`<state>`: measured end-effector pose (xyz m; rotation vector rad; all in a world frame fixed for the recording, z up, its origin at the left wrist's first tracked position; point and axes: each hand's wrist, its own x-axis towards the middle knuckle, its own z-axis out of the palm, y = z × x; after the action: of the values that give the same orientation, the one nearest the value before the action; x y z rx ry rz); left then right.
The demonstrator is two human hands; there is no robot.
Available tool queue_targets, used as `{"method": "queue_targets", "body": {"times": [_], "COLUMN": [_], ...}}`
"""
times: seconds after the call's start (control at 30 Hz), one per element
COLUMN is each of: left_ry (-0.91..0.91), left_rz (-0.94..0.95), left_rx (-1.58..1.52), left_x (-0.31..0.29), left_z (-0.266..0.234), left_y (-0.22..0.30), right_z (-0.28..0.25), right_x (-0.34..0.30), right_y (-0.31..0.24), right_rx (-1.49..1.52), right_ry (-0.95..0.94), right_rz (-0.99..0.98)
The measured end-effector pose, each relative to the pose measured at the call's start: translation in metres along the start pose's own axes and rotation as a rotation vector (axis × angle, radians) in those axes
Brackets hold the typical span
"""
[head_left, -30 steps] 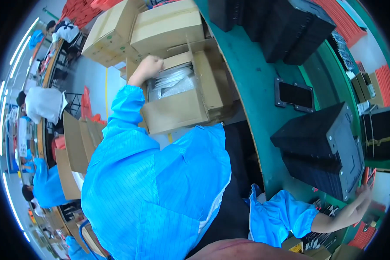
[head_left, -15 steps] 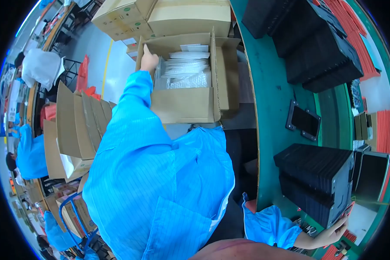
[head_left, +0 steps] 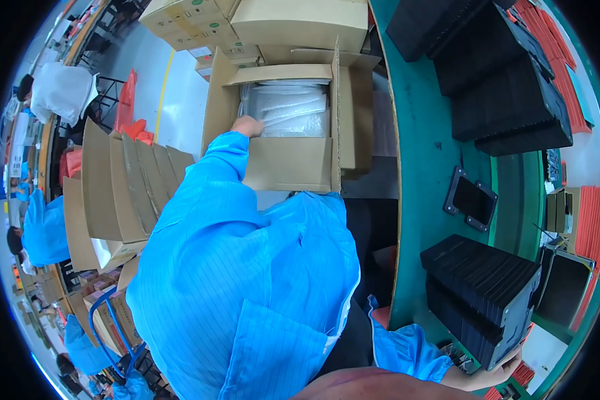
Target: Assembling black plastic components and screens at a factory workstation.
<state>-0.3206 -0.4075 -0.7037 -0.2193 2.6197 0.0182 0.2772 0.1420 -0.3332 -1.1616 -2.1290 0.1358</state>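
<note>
My left hand, with its fingers curled, is at the near left inside edge of an open cardboard box. Clear bubble-wrap bags lie layered in that box, right beside my fingertips; whether I pinch one of them is hidden. At the lower right, my right hand has its fingers stretched along the near end of a stack of flat black panels. These panels stand on edge in two rows on the green bench.
More black panels stand at the bench's far end. A dark bracketed plate lies between the stacks. Closed cartons are behind the open box. Folded cardboard boxes and a blue trolley handle are left; people work beyond.
My left hand has moved from the box's far left flap down to its near left edge, beside the bags. The far flap now leans inward. My right hand has shifted slightly nearer, still by the panels.
</note>
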Motion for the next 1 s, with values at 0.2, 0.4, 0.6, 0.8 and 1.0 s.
{"method": "queue_targets", "body": {"times": [0.2,0.4,0.6,0.8,1.0], "left_ry": [-0.154,-0.221,-0.219,0.072,-0.105], "left_rz": [0.223,0.609,0.664,0.504,0.357], "left_rx": [0.136,0.147,-0.495,-0.107,0.335], "left_x": [0.003,-0.044,-0.101,-0.027,0.006], "left_z": [0.035,0.027,-0.016,-0.038,-0.019], "left_y": [0.042,0.143,0.165,0.071,0.000], "right_z": [0.007,0.008,0.009,0.006,-0.001], "right_x": [0.009,0.006,0.004,0.003,-0.003], "right_y": [0.004,0.002,0.008,0.017,0.016], "right_rx": [0.012,0.022,0.030,0.032,0.042], "right_ry": [-0.044,-0.064,-0.081,-0.090,-0.096], "right_rz": [-0.020,-0.026,-0.018,-0.005,0.005]}}
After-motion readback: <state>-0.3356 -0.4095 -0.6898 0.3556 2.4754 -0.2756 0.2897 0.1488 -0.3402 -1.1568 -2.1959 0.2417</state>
